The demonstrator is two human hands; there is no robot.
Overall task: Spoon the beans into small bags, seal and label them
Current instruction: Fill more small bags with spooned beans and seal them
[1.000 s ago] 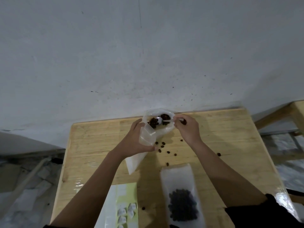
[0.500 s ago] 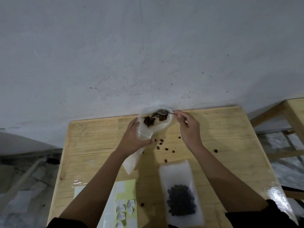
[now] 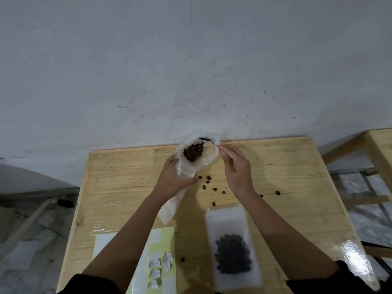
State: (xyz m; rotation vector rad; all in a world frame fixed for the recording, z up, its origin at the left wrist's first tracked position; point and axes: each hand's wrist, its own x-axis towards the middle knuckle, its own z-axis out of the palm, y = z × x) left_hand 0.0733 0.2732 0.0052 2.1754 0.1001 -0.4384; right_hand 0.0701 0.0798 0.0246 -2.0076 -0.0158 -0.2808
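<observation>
A clear plastic bag of brown beans (image 3: 194,152) stands open at the table's far edge. My left hand (image 3: 172,180) grips a small frosted bag (image 3: 171,206) beside it, the bag hanging down towards me. My right hand (image 3: 235,168) pinches the thin handle of a metal spoon (image 3: 209,141), whose bowl reaches into the top of the bean bag. A filled small bag (image 3: 232,249) of dark beans lies flat near my right forearm. A label sheet (image 3: 162,264) with several white labels lies under my left forearm.
Loose beans (image 3: 206,183) are scattered on the wooden table (image 3: 118,187) between my hands, one more (image 3: 277,192) further right. A grey wall rises just behind the table. A second wooden table (image 3: 379,145) stands to the right.
The spoon's bowl has moved from among the beans up to the far rim of the bean bag. My left hand has shifted a little with the small bag.
</observation>
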